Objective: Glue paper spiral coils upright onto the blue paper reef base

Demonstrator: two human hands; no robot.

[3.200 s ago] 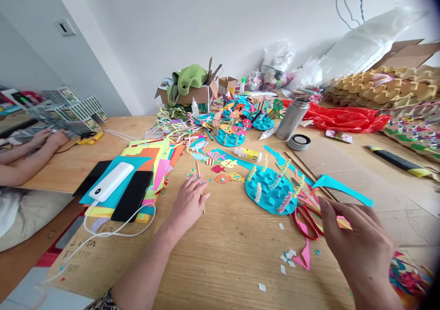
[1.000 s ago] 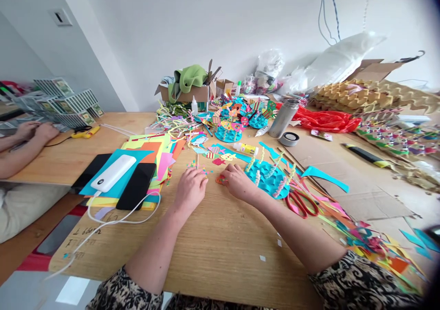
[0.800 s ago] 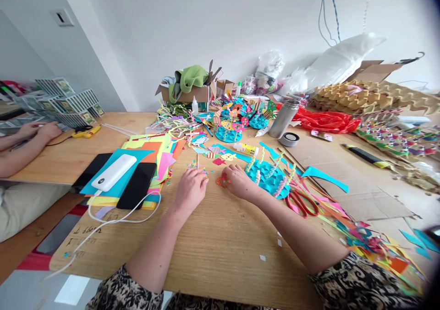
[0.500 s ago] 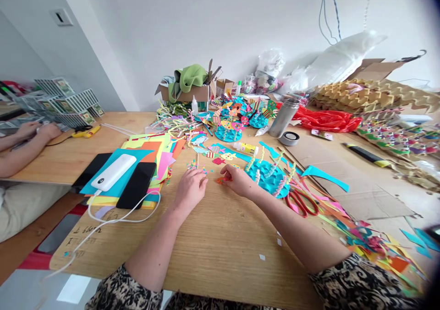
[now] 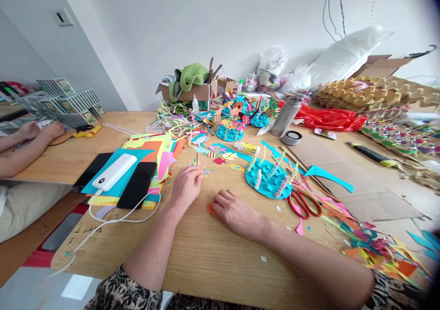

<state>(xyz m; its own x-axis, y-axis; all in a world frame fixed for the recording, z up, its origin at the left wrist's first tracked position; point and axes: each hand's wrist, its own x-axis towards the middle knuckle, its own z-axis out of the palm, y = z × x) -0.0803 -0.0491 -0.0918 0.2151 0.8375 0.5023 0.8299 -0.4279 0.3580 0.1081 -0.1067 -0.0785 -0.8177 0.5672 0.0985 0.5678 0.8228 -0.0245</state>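
Note:
My left hand (image 5: 185,186) rests on the wooden table (image 5: 213,255), its fingers curled onto the near end of a thin wooden stick (image 5: 198,160) among tiny coloured paper bits. My right hand (image 5: 237,214) lies palm down nearer to me, its fingertips closed over a small orange paper fish (image 5: 210,209) that peeks out at the left. A yellow paper fish (image 5: 237,167) and several other cut-out fish lie just beyond. A blue disc (image 5: 263,188) with twisted pipe cleaners standing on it sits to the right of both hands.
Red scissors (image 5: 304,204) and paper scraps lie right of the disc. A power bank (image 5: 112,172) and phone (image 5: 135,188) sit on stacked coloured paper (image 5: 156,152) at the left. Glue bottle (image 5: 246,148), metal flask (image 5: 285,116) and tape roll (image 5: 291,137) stand farther back. Another person's hands (image 5: 41,131) are at the far left.
My right hand came from the scraps at the right, took the orange paper fish beside the blue disc and drew it toward me. My left hand stayed on the stick.

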